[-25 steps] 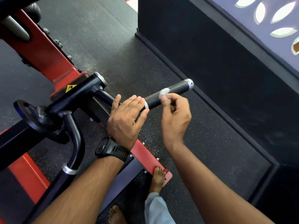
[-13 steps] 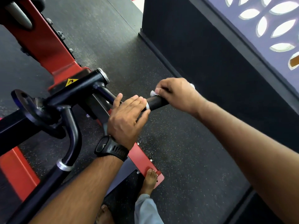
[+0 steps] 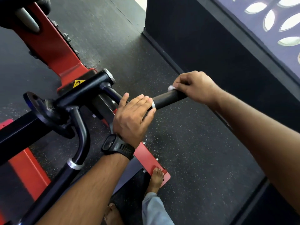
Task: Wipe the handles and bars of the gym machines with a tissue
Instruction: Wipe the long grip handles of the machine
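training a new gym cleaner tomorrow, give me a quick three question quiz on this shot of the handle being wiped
1. Which hand holds the tissue against the handle? A) left hand B) right hand C) neither
2. True or false: the left hand sits at the handle's far tip.
3. Fill in: the watch is worn on the ___ wrist.

Key: 1 B. 2 False: it is at the inner end, by the metal ring; the right hand covers the far end. 3 left.
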